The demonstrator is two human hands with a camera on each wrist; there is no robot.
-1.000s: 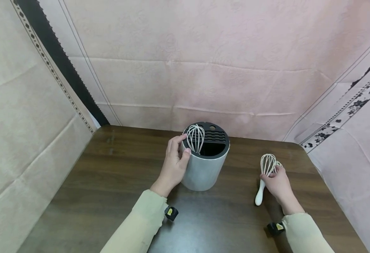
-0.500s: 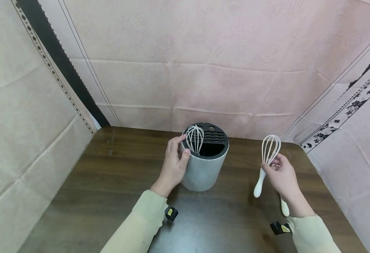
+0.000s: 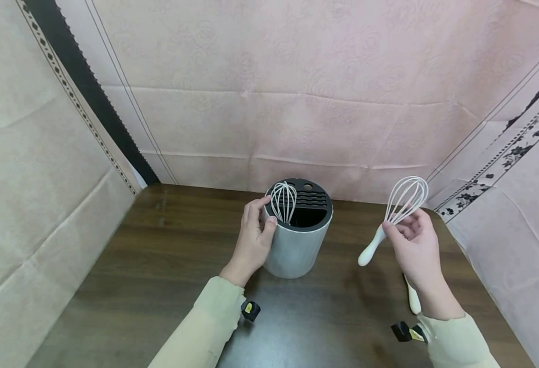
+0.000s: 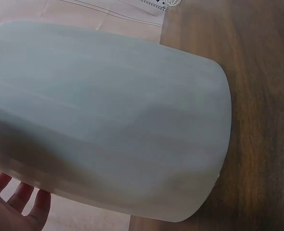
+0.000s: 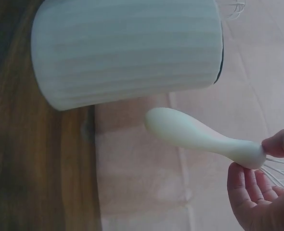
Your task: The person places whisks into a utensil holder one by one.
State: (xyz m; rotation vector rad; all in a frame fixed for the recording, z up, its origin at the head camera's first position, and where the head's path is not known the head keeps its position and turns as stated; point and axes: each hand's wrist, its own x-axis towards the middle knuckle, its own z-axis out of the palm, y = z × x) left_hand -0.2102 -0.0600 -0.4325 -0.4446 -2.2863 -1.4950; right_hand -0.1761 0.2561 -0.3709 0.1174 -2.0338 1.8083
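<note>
A round pale-grey utensil holder (image 3: 292,255) with a dark slotted top stands upright on the table. My left hand (image 3: 251,245) holds it at the left side of its rim, thumb toward the front; in the left wrist view the fingertips (image 4: 40,207) touch its wall. One white whisk (image 3: 284,202) stands in the holder, wires up and handle hidden inside. To the right, my right hand (image 3: 417,250) pinches a second whisk (image 5: 180,130) where handle meets wires. It is raised above the table, wires up, the handle slanting down toward the holder.
Another white whisk lies on the table, its handle (image 3: 413,299) showing beside my right wrist. The brown wooden table (image 3: 168,286) ends at the back against a pale pink cloth (image 3: 269,112), with cloths hanging on both sides too.
My right hand has lifted its whisk off the table and tilted it, the handle swinging left. The handle of the lying whisk has come into sight. My left hand and the holder stay nearly still.
</note>
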